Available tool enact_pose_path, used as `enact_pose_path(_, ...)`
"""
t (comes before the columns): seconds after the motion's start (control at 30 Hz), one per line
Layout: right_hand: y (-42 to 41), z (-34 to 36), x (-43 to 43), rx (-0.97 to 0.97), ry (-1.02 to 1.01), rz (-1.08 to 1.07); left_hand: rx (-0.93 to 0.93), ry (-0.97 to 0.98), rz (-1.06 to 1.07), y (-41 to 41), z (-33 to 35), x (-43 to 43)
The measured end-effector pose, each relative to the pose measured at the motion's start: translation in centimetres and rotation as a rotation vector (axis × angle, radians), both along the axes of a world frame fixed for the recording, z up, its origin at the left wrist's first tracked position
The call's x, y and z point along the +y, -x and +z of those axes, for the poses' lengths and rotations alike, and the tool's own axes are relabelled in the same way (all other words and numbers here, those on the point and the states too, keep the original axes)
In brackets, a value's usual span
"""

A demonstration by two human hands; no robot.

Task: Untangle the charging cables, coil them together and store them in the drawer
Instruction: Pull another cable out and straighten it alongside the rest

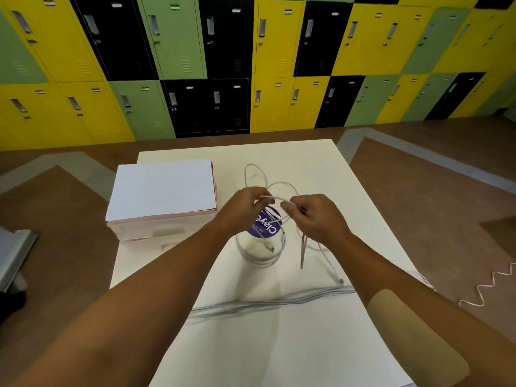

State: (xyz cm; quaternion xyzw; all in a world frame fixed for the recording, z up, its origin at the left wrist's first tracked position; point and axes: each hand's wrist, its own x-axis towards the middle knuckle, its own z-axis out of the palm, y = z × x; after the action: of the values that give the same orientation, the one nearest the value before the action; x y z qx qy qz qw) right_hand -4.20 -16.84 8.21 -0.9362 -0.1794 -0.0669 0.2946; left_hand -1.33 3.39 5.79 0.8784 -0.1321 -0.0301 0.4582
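Stretching both bare forearms (156,289), the right one wearing a tan patch (413,333), out over the white table (321,344). Holding the charging cables (282,186) up off the surface at mid-table, probably so that the loops hang free and the crossings show. Pinching one white strand between thumb and curled fingers of the left hand (243,208). Gripping the neighbouring stretch in the curled fingers of the right hand (317,219), with a short span drawn taut between the two for teasing the tangle apart. Letting the loose ends (303,254) dangle below the right hand down to the tabletop, likely so as not to feed them back into the knot. Arching the other loops beyond the hands, toward the far edge. Working directly above a clear jar (265,233) with a purple label, one plug hanging at its rim, touching or not being hard to tell. Leaving the white-and-pink drawer box (162,191) shut at the left, near enough to reach once coiling is done. Judging the untangling as under way, coiling and storing not yet begun. Disregarding the grey streaks (268,303) across the near table, the wavy cord (491,286) on the floor at right, and the yellow, green and black lockers (279,65) behind.
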Motion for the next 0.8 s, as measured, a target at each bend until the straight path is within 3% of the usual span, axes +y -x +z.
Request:
enact_pose_path(0.13, -0.4, 1.1, -1.0, -0.127, -0.261, -0.199, 0.170, 0.066, 0.105, 1.3, -3.3, 1.4)
enact_pose_path(0.3, -0.7, 1.1, -2.4, -0.152, -0.223, -0.284, 0.244, 0.262, 0.152, 3.2, -4.8, 2.5)
enact_pose_path(0.4, -0.7, -0.5, -2.9, -0.054, -0.090, -0.369, 0.432, 0.412, 0.238, 4.3, -4.3, 2.9)
enact_pose_path(0.5, -0.3, -3.5, -4.3, 0.038, 0.061, -0.373, 0.544, 0.378, 0.253, 5.7, -4.9, 4.2)
enact_pose_path(0.67, 0.8, -7.3, -4.7, 0.079, 0.359, -0.328, 0.564, 0.309, 0.242, 7.5, -6.1, 6.0)
enact_pose_path(0.8, 1.6, -8.2, -2.6, 0.343, 0.564, -0.291, 0.426, 0.149, 0.202, 8.4, -7.3, 7.2)
